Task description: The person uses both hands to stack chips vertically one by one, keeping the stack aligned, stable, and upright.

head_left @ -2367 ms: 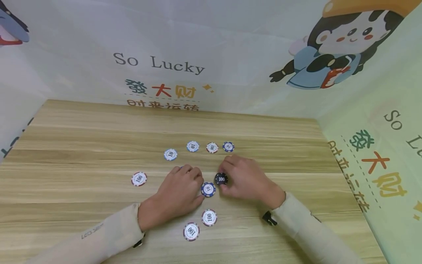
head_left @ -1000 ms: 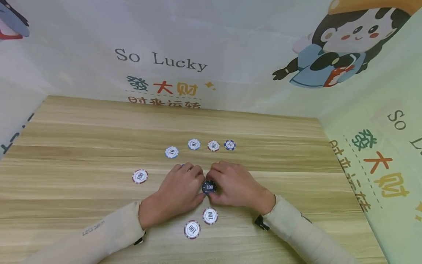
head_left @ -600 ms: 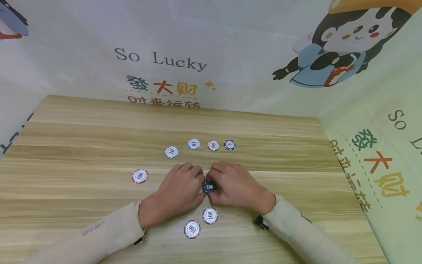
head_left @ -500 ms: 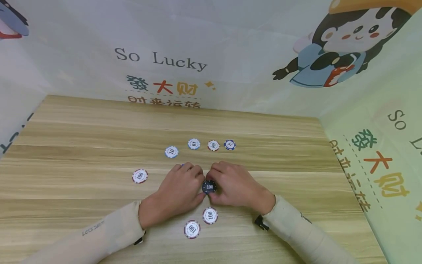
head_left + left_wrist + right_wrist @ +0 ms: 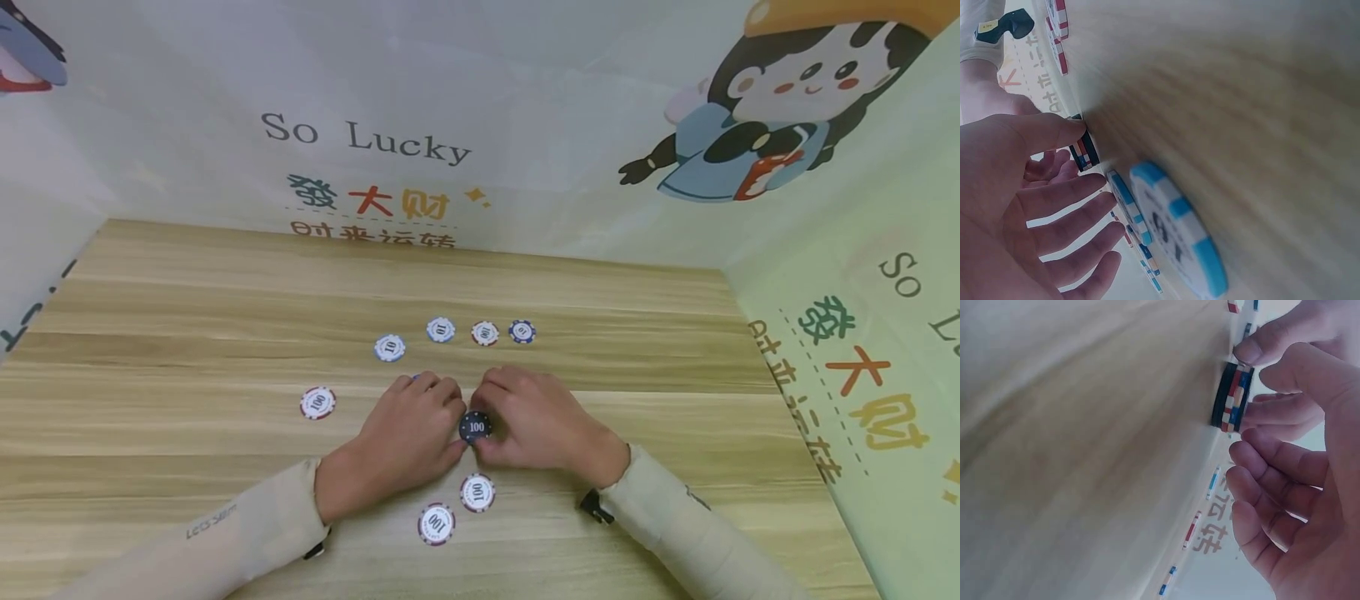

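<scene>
A small stack of poker chips [image 5: 1233, 398], black at top and bottom with red-white and blue-white edges between, stands on the wooden table. Its black top chip [image 5: 476, 427] reads 100 in the head view. My left hand [image 5: 408, 429] grips the stack from the left, its thumb against one side and the other fingers fanned in the left wrist view. From the right, my right hand [image 5: 536, 421] has thumb and fingertips curled about the stack's edge. Beside my left fingers, two light-blue chips [image 5: 1179, 234] show large in the left wrist view.
Red-white chips [image 5: 437, 524] lie in front of the hands, and another red-white chip [image 5: 318, 402] lies to the left. A row of light-blue, red and blue chips [image 5: 484, 333] lies behind. Printed cloth walls [image 5: 525, 150] enclose the wooden table [image 5: 187, 300].
Since the earliest frame, my right hand has moved left with the black chip, now over the blue chip beside my left hand. Over the last second both hands have stayed nearly still.
</scene>
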`<state>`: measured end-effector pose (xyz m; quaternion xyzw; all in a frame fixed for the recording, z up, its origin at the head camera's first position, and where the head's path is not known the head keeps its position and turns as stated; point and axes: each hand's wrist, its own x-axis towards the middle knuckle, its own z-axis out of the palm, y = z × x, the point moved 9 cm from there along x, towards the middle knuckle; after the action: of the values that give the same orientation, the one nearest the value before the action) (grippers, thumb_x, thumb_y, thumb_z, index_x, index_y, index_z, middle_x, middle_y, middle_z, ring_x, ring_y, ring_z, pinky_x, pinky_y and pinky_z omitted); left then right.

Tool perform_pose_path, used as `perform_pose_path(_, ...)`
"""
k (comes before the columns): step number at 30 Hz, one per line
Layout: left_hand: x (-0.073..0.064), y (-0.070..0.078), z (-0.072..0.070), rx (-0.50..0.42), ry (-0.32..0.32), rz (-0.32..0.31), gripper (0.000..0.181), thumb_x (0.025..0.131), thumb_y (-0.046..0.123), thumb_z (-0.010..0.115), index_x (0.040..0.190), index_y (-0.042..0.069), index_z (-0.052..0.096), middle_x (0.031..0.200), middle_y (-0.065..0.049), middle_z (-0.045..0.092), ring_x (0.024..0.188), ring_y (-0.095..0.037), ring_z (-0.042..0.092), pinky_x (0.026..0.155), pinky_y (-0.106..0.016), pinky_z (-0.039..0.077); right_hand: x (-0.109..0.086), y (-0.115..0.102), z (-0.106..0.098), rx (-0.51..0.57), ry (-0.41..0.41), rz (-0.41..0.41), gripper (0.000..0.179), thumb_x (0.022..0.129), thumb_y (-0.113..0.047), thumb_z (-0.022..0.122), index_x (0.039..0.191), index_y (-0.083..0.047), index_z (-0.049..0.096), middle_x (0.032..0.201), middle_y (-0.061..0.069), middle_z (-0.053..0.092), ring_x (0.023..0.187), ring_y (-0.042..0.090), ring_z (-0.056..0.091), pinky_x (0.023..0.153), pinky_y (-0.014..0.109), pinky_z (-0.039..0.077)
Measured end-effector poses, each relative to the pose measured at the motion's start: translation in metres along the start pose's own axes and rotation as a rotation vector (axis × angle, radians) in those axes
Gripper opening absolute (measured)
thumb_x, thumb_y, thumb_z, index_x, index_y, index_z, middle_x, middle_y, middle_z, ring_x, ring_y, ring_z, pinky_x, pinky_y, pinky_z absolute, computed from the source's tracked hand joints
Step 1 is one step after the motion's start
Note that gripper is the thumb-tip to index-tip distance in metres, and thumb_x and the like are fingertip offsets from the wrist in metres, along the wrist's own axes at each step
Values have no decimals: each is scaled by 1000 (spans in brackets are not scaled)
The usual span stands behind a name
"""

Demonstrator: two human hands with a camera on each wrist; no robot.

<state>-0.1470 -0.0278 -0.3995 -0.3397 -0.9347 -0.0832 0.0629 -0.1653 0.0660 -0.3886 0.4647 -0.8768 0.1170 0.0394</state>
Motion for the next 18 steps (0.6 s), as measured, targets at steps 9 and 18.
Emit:
perform_pose_path(9, 0, -1, 1, 1, -5, -7, 42, 95, 41, 84, 112, 3, 81, 119, -14, 75, 112, -34, 69, 92, -51, 58, 1, 26, -11, 12, -16, 91, 36, 93, -35, 80, 115, -7, 79, 112, 4, 74, 103, 23, 72, 88, 39, 62)
perform_pose_path(18, 0, -1, 2, -12, -20, -7, 42, 96, 40, 84, 114, 2, 81, 121, -15, 74, 114, -35, 68, 95, -52, 58, 2, 65, -14, -30, -16, 183, 35, 93, -30, 82, 116, -4, 78, 112, 8, 74, 102, 28, 73, 90, 43, 62)
